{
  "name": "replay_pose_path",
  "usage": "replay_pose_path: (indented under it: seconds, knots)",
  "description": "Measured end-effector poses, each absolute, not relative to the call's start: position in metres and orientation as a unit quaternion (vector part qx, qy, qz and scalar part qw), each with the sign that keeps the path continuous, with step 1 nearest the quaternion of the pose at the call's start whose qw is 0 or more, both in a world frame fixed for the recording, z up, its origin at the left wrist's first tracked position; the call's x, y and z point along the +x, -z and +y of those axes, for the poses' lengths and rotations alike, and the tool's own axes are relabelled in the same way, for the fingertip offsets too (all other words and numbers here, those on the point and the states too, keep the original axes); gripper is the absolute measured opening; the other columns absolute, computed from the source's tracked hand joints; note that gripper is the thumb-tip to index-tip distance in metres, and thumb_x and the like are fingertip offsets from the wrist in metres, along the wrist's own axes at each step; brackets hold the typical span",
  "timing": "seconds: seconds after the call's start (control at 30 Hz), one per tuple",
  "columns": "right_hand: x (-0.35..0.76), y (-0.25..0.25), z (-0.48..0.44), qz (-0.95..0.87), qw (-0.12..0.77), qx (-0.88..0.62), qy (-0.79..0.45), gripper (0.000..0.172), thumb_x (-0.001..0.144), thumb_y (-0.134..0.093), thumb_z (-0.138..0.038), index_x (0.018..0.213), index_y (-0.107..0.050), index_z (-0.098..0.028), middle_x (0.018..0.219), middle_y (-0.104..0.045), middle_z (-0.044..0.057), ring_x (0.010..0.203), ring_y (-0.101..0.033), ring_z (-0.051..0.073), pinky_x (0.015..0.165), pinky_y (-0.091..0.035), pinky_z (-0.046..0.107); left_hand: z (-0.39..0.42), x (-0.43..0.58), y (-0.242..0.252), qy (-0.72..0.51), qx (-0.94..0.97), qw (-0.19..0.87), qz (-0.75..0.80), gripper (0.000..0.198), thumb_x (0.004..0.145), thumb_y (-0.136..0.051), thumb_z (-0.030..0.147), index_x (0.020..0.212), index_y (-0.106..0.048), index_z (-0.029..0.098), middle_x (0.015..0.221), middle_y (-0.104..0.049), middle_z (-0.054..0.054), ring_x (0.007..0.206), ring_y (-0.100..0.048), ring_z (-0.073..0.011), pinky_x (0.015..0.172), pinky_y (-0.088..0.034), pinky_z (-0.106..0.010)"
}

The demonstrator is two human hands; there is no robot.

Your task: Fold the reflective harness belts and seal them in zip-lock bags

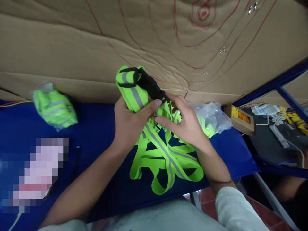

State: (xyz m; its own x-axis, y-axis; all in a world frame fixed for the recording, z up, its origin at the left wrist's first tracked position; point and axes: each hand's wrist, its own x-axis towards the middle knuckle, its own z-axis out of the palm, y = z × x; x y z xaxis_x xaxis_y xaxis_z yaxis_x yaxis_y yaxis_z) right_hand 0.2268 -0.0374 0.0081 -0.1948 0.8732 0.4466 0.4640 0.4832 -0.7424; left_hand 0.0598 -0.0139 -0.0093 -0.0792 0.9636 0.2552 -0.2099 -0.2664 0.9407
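Observation:
My left hand is closed around a folded bundle of neon-green reflective strap with a grey stripe, holding it upright above the blue table. A black plastic buckle sticks out from the top of the bundle. My right hand pinches the strap just below the buckle, its fingers pressed on the webbing. The rest of the strap hangs down and lies in loose loops on the table in front of me.
A bagged green strap bundle lies at the left. A clear plastic bag with more green strap sits right of my hands. A small cardboard box is at the table's right edge. A cardboard wall stands behind. A pixelated patch covers the lower left.

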Motion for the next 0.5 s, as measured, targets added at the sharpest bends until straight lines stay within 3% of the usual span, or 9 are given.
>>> replay_pose_path:
  seconds: [0.13,0.2,0.3,0.4,0.5]
  knots:
    - [0.238,-0.010,-0.039,-0.735,0.456,-0.492,-0.104,0.031,0.103,-0.057,-0.038,0.129,-0.070,-0.027,0.136,-0.064,0.010,0.131,-0.059,0.029,0.119,-0.042,0.049,-0.010,0.050,0.005,-0.562,0.579,0.432,0.404,0.019,0.082,-0.084,0.037,0.087,-0.074,0.022,0.072,-0.070,0.001,0.057,-0.061,-0.0138,0.053,-0.047,-0.029]
    - [0.246,-0.012,-0.039,-0.709,0.466,-0.527,-0.040,0.035,0.105,-0.051,-0.036,0.136,-0.067,-0.033,0.142,-0.060,0.007,0.137,-0.055,0.029,0.123,-0.039,0.049,-0.005,0.043,0.003,-0.512,0.634,0.414,0.405,0.020,0.084,-0.081,0.040,0.084,-0.074,0.021,0.069,-0.069,0.001,0.055,-0.059,-0.0128,0.052,-0.046,-0.027]
    - [0.252,-0.013,-0.039,-0.669,0.492,-0.557,0.008,0.043,0.107,-0.046,-0.035,0.149,-0.055,-0.040,0.142,-0.060,0.005,0.137,-0.055,0.029,0.122,-0.040,0.047,0.003,0.036,0.003,-0.403,0.704,0.472,0.346,0.022,0.090,-0.073,0.041,0.087,-0.075,0.020,0.071,-0.071,-0.001,0.056,-0.060,-0.0134,0.053,-0.048,-0.025]
    - [0.250,-0.011,-0.039,-0.654,0.518,-0.551,-0.006,0.044,0.107,-0.047,-0.037,0.150,-0.052,-0.038,0.144,-0.058,0.006,0.138,-0.053,0.031,0.121,-0.041,0.050,0.003,0.037,0.003,-0.323,0.722,0.542,0.284,0.028,0.084,-0.079,0.041,0.103,-0.077,0.020,0.105,-0.079,-0.008,0.087,-0.074,-0.0221,0.074,-0.060,-0.030]
    - [0.245,-0.008,-0.038,-0.652,0.526,-0.544,-0.035,0.043,0.106,-0.048,-0.038,0.149,-0.052,-0.034,0.142,-0.057,0.009,0.138,-0.053,0.032,0.121,-0.040,0.054,-0.002,0.044,0.002,-0.328,0.664,0.627,0.241,0.041,0.074,-0.089,0.038,0.109,-0.076,0.021,0.121,-0.076,-0.010,0.110,-0.074,-0.0294,0.094,-0.061,-0.040]
